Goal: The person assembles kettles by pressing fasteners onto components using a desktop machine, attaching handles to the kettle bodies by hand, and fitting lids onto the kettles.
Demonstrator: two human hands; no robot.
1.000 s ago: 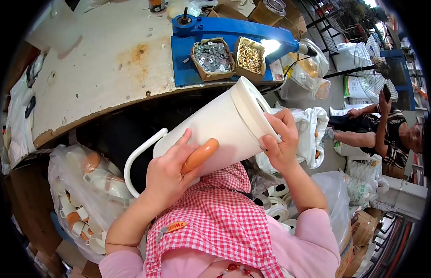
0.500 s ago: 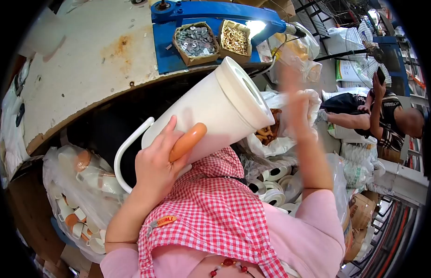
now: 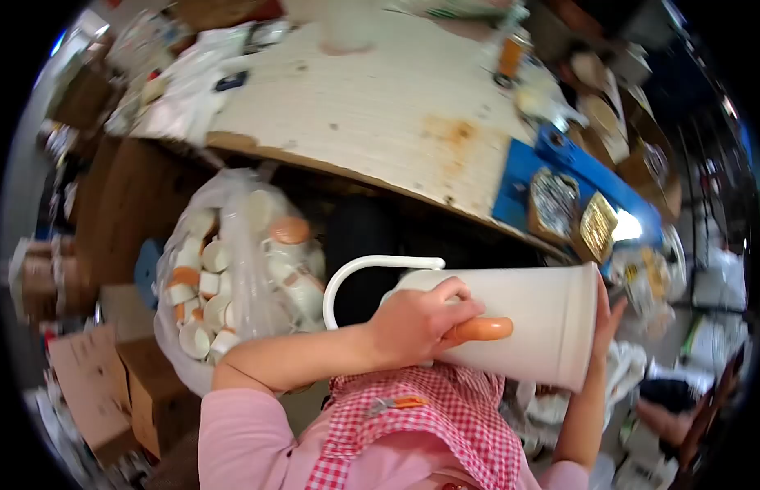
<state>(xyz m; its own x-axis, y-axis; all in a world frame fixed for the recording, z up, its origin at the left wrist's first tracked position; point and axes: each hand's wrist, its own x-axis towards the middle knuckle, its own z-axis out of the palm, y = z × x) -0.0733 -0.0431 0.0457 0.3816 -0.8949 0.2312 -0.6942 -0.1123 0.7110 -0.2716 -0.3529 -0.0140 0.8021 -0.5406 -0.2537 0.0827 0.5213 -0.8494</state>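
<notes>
A large white plastic container (image 3: 535,302) lies on its side above the lap, its wide rimmed end to the right. A white curved handle (image 3: 341,282) sticks out at its left end. My left hand (image 3: 425,322) is closed around an orange piece (image 3: 482,329) and rests against the container's side. At the rimmed end, my right hand (image 3: 604,322) lies against the container with its fingers apart, partly hidden behind the rim.
A worktable (image 3: 364,114) spans the top. On its right are a blue tool (image 3: 592,171), a box of silvery washers (image 3: 553,200) and a box of brass-coloured parts (image 3: 596,227). A bag of white and orange parts (image 3: 225,278) stands at left. Cardboard boxes (image 3: 90,384) lie lower left.
The view has swung left. The container has turned from tilted to nearly level. My right hand left its rim and is now back against that end.
</notes>
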